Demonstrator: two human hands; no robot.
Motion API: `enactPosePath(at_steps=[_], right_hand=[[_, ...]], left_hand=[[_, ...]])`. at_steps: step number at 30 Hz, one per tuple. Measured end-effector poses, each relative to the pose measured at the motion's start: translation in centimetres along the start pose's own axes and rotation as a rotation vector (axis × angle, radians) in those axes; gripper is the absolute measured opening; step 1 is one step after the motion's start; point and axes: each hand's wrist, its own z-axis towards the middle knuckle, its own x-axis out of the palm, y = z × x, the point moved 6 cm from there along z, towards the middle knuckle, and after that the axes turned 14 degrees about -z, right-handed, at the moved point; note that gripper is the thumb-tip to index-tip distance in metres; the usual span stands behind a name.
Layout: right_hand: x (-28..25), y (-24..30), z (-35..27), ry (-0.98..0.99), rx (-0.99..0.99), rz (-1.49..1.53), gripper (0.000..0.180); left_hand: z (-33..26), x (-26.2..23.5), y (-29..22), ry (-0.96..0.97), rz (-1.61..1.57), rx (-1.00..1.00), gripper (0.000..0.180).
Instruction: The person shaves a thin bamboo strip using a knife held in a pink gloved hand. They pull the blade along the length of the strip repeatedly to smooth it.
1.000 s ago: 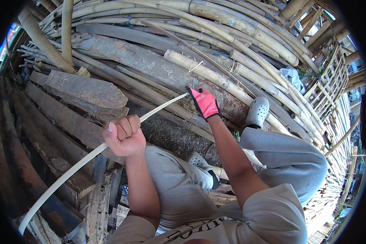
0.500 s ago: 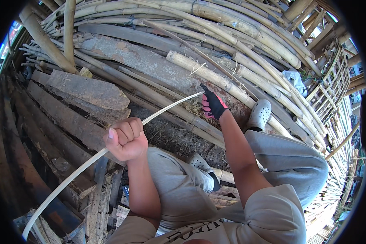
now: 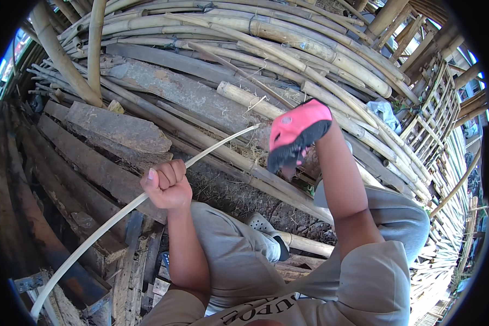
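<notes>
My bare left hand (image 3: pixel 167 185) is closed in a fist around a long, pale bamboo strip (image 3: pixel 100 234). The strip bends from the lower left, through the fist, up to a free end near the middle of the view. To the right of that end is my right hand (image 3: pixel 300 133), in a pink and black glove, raised with its back turned up. It is apart from the strip. Its fingers point down and are smeared by motion, so I cannot see whether anything is in them.
Bamboo poles (image 3: pixel 288 33) lie stacked across the far side. Rough dark planks (image 3: pixel 114 127) are piled at the left, near upright bamboo posts (image 3: pixel 95 54). A bamboo lattice (image 3: pixel 432 106) and a pale plastic bag (image 3: pixel 384 115) are at the right. My grey clog (image 3: pixel 262 223) rests on dirt.
My right hand has come away from the strip's far end, rising and turning its back up. The strip's end now stands free. My left hand keeps its grip, almost in place.
</notes>
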Motion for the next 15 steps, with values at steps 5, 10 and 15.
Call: enactPosePath(at_steps=[5, 10, 15], right_hand=[[-7.0, -3.4, -4.0, -1.291, 0.525, 0.433, 0.043], [-0.5, -4.5, -0.8, -1.125, 0.466, 0.457, 0.038], [7.5, -9.4, 5.3, -0.866, 0.726, 0.242, 0.051]], left_hand=[[-0.3, 0.2, -0.6, 0.007, 0.034, -0.007, 0.051], [-0.7, 0.4, -0.6, 0.015, 0.068, -0.054, 0.051], [-2.0, 1.6, 0.0, -0.085, 0.114, -0.025, 0.051]])
